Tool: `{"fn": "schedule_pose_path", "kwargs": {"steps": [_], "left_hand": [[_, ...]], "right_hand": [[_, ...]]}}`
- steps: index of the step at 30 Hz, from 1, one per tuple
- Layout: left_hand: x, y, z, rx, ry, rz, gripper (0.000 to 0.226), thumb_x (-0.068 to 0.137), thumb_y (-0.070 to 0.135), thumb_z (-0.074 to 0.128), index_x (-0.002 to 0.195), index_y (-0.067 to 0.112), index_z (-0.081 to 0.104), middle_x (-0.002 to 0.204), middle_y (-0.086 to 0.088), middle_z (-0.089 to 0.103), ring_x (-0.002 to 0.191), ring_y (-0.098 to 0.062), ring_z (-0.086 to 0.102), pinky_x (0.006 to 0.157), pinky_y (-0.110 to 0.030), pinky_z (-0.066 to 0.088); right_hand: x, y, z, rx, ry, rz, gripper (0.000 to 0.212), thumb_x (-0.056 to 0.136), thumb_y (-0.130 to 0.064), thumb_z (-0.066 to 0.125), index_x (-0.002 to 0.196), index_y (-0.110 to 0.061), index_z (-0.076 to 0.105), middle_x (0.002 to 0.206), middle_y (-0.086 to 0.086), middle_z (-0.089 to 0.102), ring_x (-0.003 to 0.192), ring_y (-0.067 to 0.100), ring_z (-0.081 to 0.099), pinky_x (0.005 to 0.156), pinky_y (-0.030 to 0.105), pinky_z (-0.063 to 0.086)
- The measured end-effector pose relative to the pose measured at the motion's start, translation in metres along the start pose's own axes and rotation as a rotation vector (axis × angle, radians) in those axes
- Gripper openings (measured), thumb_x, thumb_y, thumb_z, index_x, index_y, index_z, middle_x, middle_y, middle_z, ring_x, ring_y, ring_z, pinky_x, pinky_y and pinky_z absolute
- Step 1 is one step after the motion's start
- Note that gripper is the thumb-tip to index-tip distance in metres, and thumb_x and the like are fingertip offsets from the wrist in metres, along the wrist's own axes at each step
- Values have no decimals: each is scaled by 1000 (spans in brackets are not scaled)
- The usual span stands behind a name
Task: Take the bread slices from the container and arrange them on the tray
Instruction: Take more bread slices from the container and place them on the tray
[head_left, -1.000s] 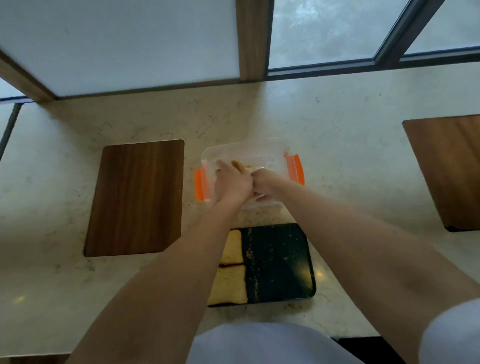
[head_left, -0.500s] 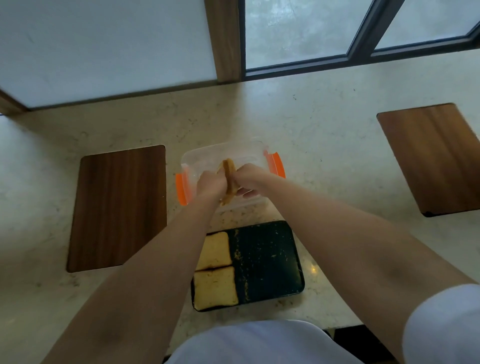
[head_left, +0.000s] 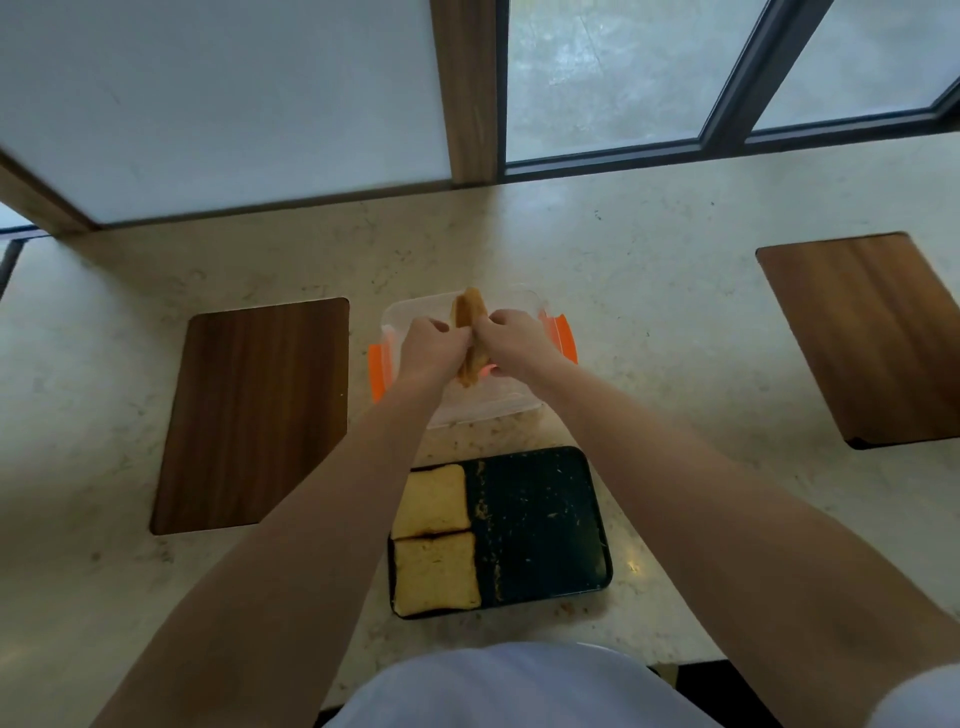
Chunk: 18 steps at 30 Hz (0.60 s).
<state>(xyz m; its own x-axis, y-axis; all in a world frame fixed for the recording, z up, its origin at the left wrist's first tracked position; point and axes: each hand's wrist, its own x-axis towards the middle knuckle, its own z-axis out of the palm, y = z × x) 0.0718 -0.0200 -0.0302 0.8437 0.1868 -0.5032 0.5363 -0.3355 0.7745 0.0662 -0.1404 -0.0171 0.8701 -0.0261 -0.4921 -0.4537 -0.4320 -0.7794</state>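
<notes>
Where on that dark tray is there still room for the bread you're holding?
The tray's right half is bare apart from crumbs, bordered by its right rim and the two bread slices filling the left column. Above the container it is crowded: both hands, left and right, grip the held bread.

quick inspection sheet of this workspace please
surface: pale stone counter, crumbs near the tray
job's things: clear container with orange clips; black tray holding two bread slices on its left side; another bread piece held on edge above the container
clutter: two wooden boards, one each side
hands: left hand and right hand both grip the held bread
cables: nothing seen
surroundings: windows behind the counter
</notes>
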Motion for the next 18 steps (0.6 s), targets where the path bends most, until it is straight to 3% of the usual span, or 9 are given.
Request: {"fn": "schedule_pose_path", "kwargs": {"steps": [4, 8, 12, 18], "left_hand": [[-22, -1, -7, -70, 5, 102, 42, 82, 33, 66, 118, 11, 62, 99, -4, 69, 92, -18, 66, 79, -34, 55], [-49, -10, -15, -187, -86, 160, 26, 78, 35, 66, 93, 16, 73, 84, -1, 74, 85, -19, 68, 72, -31, 50], [-69, -24, -23, -269, -171, 145, 48, 70, 43, 70, 106, 11, 65, 98, -10, 73, 92, -27, 70, 80, -43, 57], [-92, -47, -32, -332, -288, 92, 47, 71, 40, 80, 108, 16, 63, 87, 2, 78, 84, -21, 75, 64, -33, 56]], "right_hand": [[-22, -1, -4, 119, 32, -40, 35, 96, -43, 51, 103, -12, 64, 93, 8, 76, 89, 22, 74, 86, 44, 62], [-52, 2, -2, 239, 30, -54, 29, 94, -43, 55, 100, -15, 60, 92, 7, 75, 88, 20, 74, 84, 43, 63], [-82, 8, 0, 317, -2, -73, 29, 96, -43, 57, 105, -16, 60, 98, 6, 74, 89, 16, 74, 84, 39, 63], [-114, 31, 3, 370, -57, -89, 39, 97, -49, 59, 114, -15, 61, 106, 8, 74, 91, 18, 73, 76, 33, 59]]}}
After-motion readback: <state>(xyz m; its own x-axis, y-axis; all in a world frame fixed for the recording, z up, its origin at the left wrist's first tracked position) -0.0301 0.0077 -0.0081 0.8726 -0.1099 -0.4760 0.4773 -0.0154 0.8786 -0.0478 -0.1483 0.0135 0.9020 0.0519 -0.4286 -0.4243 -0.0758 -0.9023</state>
